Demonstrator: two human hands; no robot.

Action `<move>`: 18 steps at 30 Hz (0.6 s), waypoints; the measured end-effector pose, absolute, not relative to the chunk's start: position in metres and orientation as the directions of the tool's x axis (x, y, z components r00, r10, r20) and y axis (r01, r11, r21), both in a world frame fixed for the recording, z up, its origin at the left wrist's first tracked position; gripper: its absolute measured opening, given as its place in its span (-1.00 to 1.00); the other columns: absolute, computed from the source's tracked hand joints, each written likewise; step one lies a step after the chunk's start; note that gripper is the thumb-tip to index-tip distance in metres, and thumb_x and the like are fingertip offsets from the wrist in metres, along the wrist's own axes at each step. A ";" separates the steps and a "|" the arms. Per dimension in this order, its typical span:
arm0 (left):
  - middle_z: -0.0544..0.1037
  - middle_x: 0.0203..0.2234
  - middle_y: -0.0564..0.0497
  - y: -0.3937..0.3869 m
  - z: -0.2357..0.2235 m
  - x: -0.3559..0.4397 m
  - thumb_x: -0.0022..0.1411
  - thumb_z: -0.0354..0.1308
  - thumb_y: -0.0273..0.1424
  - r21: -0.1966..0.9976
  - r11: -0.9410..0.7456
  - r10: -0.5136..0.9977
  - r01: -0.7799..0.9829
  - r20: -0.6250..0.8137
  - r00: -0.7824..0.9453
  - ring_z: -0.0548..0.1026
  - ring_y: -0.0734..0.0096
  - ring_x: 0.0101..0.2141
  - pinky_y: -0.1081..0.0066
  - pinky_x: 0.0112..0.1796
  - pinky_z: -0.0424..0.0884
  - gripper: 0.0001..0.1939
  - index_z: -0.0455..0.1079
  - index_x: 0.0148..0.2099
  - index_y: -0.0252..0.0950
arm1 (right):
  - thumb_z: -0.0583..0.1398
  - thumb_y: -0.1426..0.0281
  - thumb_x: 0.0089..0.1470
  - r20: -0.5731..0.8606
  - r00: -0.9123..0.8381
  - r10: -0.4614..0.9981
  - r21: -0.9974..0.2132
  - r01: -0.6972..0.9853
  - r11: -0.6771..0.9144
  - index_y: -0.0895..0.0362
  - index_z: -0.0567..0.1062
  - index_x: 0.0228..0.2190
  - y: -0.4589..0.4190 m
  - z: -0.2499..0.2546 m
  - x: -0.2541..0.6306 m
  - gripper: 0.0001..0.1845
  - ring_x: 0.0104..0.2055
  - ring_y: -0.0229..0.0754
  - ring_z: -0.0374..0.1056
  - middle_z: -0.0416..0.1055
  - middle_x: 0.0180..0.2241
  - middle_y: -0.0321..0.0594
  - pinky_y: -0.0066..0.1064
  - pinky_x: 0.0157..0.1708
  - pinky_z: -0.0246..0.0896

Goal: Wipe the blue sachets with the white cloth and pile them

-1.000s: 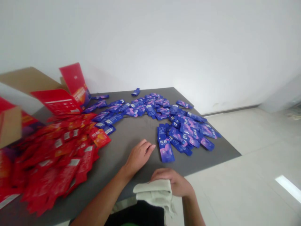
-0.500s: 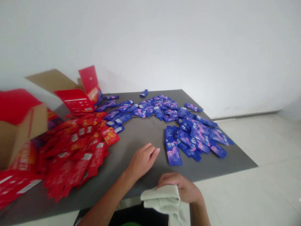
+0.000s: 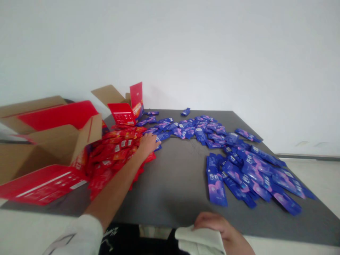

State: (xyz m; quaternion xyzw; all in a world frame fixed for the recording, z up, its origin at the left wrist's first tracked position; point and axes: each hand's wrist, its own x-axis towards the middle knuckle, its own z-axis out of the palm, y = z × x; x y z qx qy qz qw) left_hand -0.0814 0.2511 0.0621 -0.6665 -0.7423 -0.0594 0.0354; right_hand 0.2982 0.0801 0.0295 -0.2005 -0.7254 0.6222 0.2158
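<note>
My left hand (image 3: 148, 144) reaches out over the spot where a heap of red sachets (image 3: 117, 154) meets the blue ones. Its fingers look apart, resting on or just above the sachets; the fingertips are partly hidden. Near the table's front edge, my right hand (image 3: 214, 224) is closed on a pale folded cloth (image 3: 200, 241). Blue-purple sachets (image 3: 202, 127) run in a curved band from the red heap across the back. They thicken into a pile (image 3: 252, 173) on the right, where one sachet (image 3: 216, 187) lies face up at the near side.
A large open red carton (image 3: 53, 186) stands on the left with its flaps raised. Behind the heap is a smaller open red carton (image 3: 124, 112). Dark grey tabletop (image 3: 172, 177) shows between the piles. A white wall (image 3: 186, 53) rises behind.
My left hand has moved forward and left, from bare tabletop to the edge of the red heap. The view has shifted left, showing more of the carton. My right hand still holds the cloth.
</note>
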 end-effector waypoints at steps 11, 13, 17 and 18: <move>0.57 0.01 -0.28 0.311 0.057 -0.056 0.36 0.25 -0.14 -0.050 0.100 0.995 0.994 0.017 -0.099 0.51 0.03 0.06 0.08 0.10 0.39 -0.58 0.51 0.04 -0.40 | 0.27 0.09 0.26 0.072 -0.803 0.592 -0.994 -0.010 0.108 0.00 0.70 -0.10 0.077 0.012 0.304 -0.66 -0.21 -0.09 0.49 0.57 -0.22 -0.04 -0.30 -0.18 0.36; 0.57 0.00 -0.18 0.315 0.060 -0.052 0.39 0.24 -0.17 -0.062 0.129 0.991 0.990 -0.010 -0.130 0.54 0.12 0.01 0.05 0.06 0.45 -0.63 0.49 0.05 -0.37 | 0.28 0.12 0.26 0.094 -0.780 0.618 -0.994 -0.036 0.106 0.00 0.70 -0.09 0.076 0.011 0.304 -0.69 -0.21 -0.10 0.49 0.57 -0.23 -0.05 -0.30 -0.17 0.36; 0.56 -0.01 -0.12 0.315 0.066 -0.045 0.42 0.21 -0.20 -0.072 0.167 0.985 0.983 -0.021 -0.169 0.56 0.20 -0.03 0.06 0.01 0.51 -0.67 0.47 0.07 -0.34 | 0.35 0.20 0.20 0.039 -0.757 0.652 -0.999 -0.019 0.038 0.01 0.70 -0.14 0.073 0.015 0.304 -0.76 -0.23 -0.13 0.50 0.56 -0.24 -0.09 -0.35 -0.21 0.35; 0.56 -0.01 -0.11 0.313 0.068 -0.044 0.42 0.21 -0.20 -0.071 0.170 0.985 0.983 -0.016 -0.172 0.56 0.21 -0.04 0.07 0.00 0.52 -0.67 0.46 0.07 -0.34 | 0.35 0.20 0.20 0.040 -0.768 0.639 -0.999 -0.020 0.038 0.03 0.70 -0.14 0.073 0.017 0.303 -0.76 -0.24 -0.13 0.50 0.56 -0.24 -0.08 -0.36 -0.23 0.35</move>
